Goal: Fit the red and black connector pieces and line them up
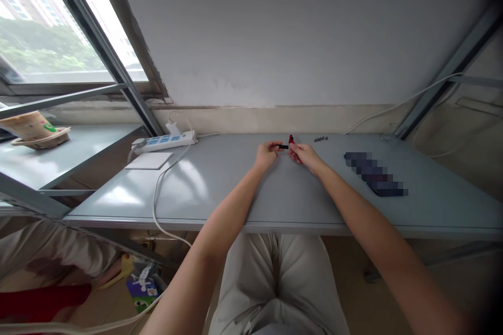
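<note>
Over the far middle of the grey desk [291, 199], my two hands are close together. My left hand [268, 154] is closed on one end of a short black rod-like piece [282, 146]. That piece points toward a small red part [291, 139], which my right hand [304, 155] pinches. Whether the black piece and the red part are joined is hidden by my fingers. Right of my hands, several small dark pieces [321, 139] lie in a row near the wall.
A white power strip [168, 140] with plugs and a white flat panel [148, 160] sit at the left, beside a trailing white cable [157, 193]. A dark, pixelated flat object [375, 174] lies at the right. Metal posts [440, 81] frame the desk. Another person's leg [58, 246] shows lower left.
</note>
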`<state>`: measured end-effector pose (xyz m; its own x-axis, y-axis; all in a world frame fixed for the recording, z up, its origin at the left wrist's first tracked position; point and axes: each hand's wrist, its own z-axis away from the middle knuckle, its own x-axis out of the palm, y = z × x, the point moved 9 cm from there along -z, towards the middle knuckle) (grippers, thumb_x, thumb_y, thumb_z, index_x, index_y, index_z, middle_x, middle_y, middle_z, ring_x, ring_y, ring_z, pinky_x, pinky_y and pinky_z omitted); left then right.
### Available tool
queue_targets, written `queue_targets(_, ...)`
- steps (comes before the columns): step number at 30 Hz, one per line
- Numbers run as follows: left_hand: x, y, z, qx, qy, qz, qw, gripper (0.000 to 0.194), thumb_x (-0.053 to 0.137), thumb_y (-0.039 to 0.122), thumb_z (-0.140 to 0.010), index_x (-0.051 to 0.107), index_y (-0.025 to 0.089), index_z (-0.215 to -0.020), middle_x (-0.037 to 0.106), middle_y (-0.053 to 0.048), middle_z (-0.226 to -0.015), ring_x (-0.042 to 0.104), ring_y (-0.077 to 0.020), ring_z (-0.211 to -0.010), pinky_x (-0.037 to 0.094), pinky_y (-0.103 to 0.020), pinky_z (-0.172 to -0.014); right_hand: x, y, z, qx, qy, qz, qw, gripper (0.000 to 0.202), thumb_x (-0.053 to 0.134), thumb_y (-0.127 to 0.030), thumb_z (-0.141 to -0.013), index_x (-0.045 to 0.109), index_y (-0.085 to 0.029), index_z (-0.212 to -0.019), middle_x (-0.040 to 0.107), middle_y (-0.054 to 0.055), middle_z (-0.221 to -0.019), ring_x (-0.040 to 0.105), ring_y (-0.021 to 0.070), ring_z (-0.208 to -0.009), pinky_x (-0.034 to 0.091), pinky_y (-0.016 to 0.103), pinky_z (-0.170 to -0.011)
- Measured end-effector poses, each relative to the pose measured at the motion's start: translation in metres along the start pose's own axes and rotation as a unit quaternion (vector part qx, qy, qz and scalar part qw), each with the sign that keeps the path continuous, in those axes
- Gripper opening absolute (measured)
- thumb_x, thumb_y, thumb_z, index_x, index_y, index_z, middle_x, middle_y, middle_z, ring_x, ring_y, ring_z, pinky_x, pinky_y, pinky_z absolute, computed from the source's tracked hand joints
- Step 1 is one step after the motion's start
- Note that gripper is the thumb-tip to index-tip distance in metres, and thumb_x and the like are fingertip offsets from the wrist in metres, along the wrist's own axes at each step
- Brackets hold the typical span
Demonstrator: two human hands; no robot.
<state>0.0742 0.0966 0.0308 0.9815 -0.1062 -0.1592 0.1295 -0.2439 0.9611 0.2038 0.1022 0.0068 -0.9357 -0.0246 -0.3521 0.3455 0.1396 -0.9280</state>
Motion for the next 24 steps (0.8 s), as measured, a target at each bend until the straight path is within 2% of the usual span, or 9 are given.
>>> queue_targets(6, -0.004, -0.018, -0.005, -0.048, 0.018, 0.031, 0.998, 0.022, 0.041, 0.005, -0.079, 0.057, 0.007, -0.093, 0.063, -0.013, -0.084, 0.060, -0.0133, -0.077, 0.047, -0.023, -0.064, -0.006, -0.005, 0.002, -0.031, -0.005, 0.020, 0.999, 0.020, 0.052, -0.035, -0.074, 0.053, -0.016, -0.081, 0.057, 0.002, -0.065, 0.043, 0.0072, -0.047, 0.035, 0.020, -0.046)
queue_targets(10, -0.005, -0.021, -0.007, -0.050, 0.022, 0.042, 0.998, 0.018, 0.043, 0.008, -0.079, 0.058, 0.006, -0.090, 0.062, -0.011, -0.079, 0.060, -0.0130, -0.071, 0.047, -0.024, -0.062, -0.010, -0.006, 0.000, -0.066, 0.004, 0.049, 0.997, 0.018, 0.052, -0.034, -0.075, 0.053, -0.017, -0.082, 0.059, 0.003, -0.069, 0.047, 0.0088, -0.051, 0.038, 0.022, -0.049)
queue_targets(13, -0.004, -0.021, -0.005, -0.051, 0.021, 0.044, 0.997, 0.015, 0.043, 0.009, -0.079, 0.057, 0.007, -0.085, 0.060, -0.009, -0.072, 0.058, -0.0112, -0.063, 0.046, -0.024, -0.059, -0.008, -0.009, -0.001, -0.096, -0.003, 0.093, 0.991, 0.018, 0.051, -0.034, -0.075, 0.053, -0.018, -0.080, 0.060, 0.003, -0.070, 0.051, 0.0107, -0.058, 0.041, 0.024, -0.056)
queue_targets(18, -0.003, -0.015, 0.001, -0.053, 0.019, -0.002, 0.998, 0.012, 0.048, 0.018, -0.079, 0.056, 0.009, -0.076, 0.053, -0.002, -0.057, 0.047, -0.0064, -0.045, 0.041, -0.022, -0.050, -0.006, -0.018, 0.003, -0.146, -0.005, 0.213, 0.966, 0.010, 0.055, -0.025, -0.073, 0.055, -0.018, -0.079, 0.061, 0.004, -0.075, 0.054, 0.0129, -0.068, 0.041, 0.025, -0.064)
queue_targets(24, 0.004, -0.007, 0.003, -0.039, -0.026, 0.054, 0.997, 0.010, 0.058, 0.013, -0.071, 0.057, 0.011, -0.080, 0.051, 0.001, -0.056, 0.045, -0.0049, -0.046, 0.039, -0.020, -0.050, -0.008, -0.020, 0.005, -0.153, 0.008, 0.312, 0.938, 0.012, 0.056, -0.021, -0.071, 0.055, -0.018, -0.083, 0.061, 0.004, -0.080, 0.055, 0.0141, -0.071, 0.039, 0.025, -0.065)
